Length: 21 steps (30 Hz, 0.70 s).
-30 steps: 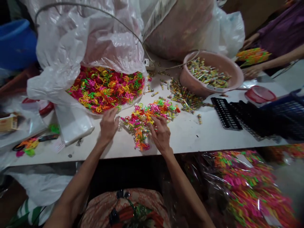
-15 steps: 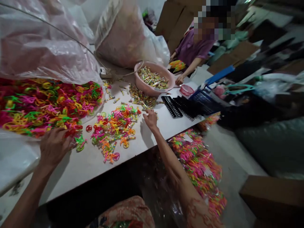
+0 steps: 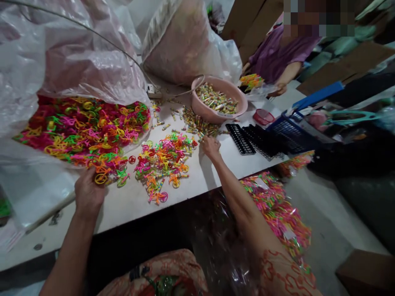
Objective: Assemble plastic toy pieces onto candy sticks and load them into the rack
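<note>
Two bare hands in the head view, both over a white table (image 3: 120,209) and well apart. At the near left, the left hand (image 3: 89,191) at the edge of a large heap of bright plastic pieces (image 3: 92,127), fingers curled and touching orange and yellow wheeled pieces (image 3: 101,177); cannot tell whether pinching one or merely resting there. Behind and around that heap, a big clear plastic bag (image 3: 83,61), mouth open toward the near side. At left, beside the heap, a stack of clear sheets (image 3: 33,189).

Farther right, the right hand (image 3: 211,147) at the near edge of loose printed tubes (image 3: 196,123), fingers bent down toward the tubes; fingertips too small to read, so cannot tell whether pinching any. Between the hands, a smaller pile of plastic pieces (image 3: 163,160), mixed pink, green, orange and yellow, with a red ring (image 3: 132,159) just to the left.

Beyond the loose tubes, a pink basin (image 3: 210,113) with more tubes inside. To the right, overlapping black racks (image 3: 240,139), a red dish (image 3: 263,117) and a blue basket (image 3: 286,135). At the far right, another person in purple (image 3: 271,53) beside a colourful bundle (image 3: 251,81).
</note>
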Each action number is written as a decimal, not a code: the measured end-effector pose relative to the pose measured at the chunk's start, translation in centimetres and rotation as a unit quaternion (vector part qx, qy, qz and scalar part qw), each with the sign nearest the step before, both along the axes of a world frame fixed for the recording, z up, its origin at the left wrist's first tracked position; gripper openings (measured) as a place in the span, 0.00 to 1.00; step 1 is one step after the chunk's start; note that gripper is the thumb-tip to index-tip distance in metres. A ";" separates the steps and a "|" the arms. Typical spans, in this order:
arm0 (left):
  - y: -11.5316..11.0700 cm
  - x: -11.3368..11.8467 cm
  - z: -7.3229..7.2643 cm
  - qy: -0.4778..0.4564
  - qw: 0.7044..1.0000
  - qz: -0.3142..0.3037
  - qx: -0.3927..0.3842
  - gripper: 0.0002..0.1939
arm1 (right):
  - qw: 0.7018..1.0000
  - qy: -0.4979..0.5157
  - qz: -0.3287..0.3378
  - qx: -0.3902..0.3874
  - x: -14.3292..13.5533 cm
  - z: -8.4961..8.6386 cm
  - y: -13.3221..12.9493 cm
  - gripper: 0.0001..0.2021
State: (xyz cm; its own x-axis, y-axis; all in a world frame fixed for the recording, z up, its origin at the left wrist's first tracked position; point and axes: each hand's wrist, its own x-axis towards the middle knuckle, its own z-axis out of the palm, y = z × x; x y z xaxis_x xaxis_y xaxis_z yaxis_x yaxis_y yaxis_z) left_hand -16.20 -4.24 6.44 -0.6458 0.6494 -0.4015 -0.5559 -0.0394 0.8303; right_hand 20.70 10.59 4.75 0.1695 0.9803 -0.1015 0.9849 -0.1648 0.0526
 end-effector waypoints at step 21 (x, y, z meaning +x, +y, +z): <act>-5.0 4.2 -0.9 -0.074 0.966 -0.231 -0.092 0.21 | 0.989 0.134 -0.059 0.038 -2.5 -0.7 -3.5 0.16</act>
